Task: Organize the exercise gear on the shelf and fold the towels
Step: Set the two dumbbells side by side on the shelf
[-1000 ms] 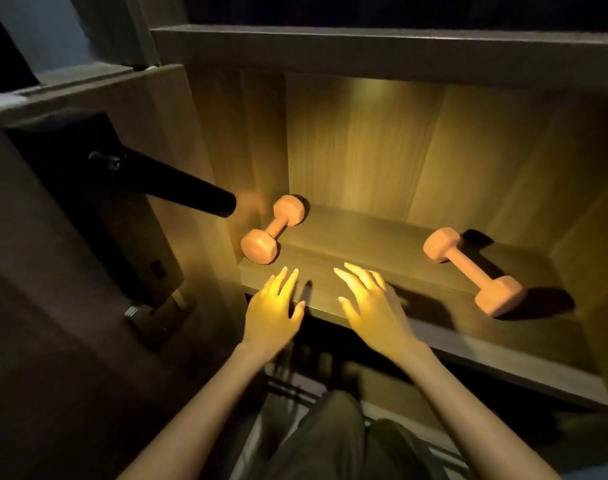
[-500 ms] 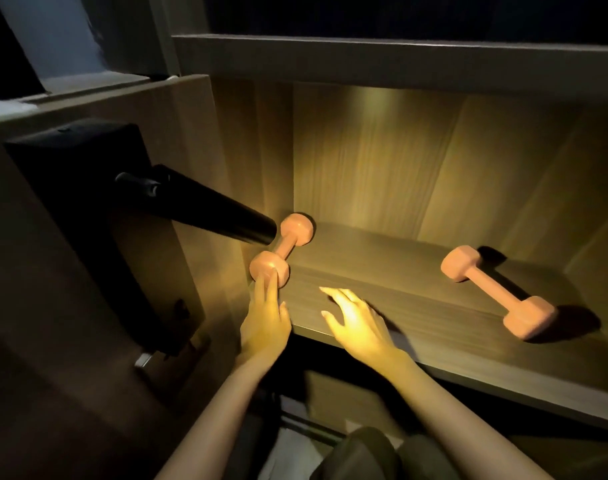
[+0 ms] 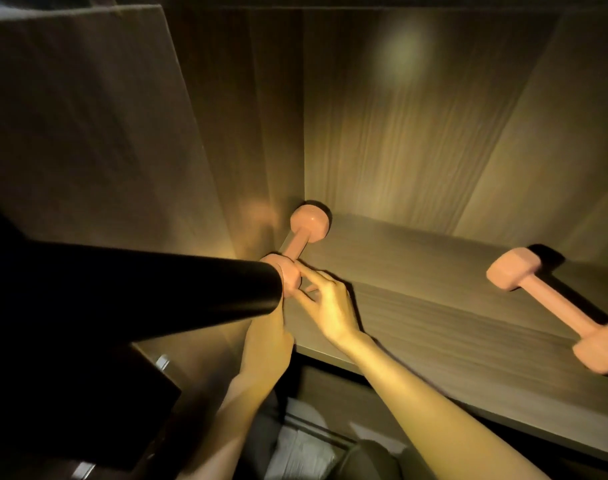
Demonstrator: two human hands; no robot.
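At shelf (image 3: 434, 323) corner | right hand (image 3: 330, 310) pinches left dumbbell (image 3: 299, 242) head | left hand (image 3: 266, 337) fingers hidden, cannot tell | I judge the handle a surer hold

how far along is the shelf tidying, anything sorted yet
Done: nothing visibly; the left dumbbell and right dumbbell lie far apart on the shelf. In hand: the right hand touches the left dumbbell's near head; the left hand is beside it, its fingers hidden behind a black bar, so the grip is unclear. Left: pairing the dumbbells and folding towels, none clearly in view.
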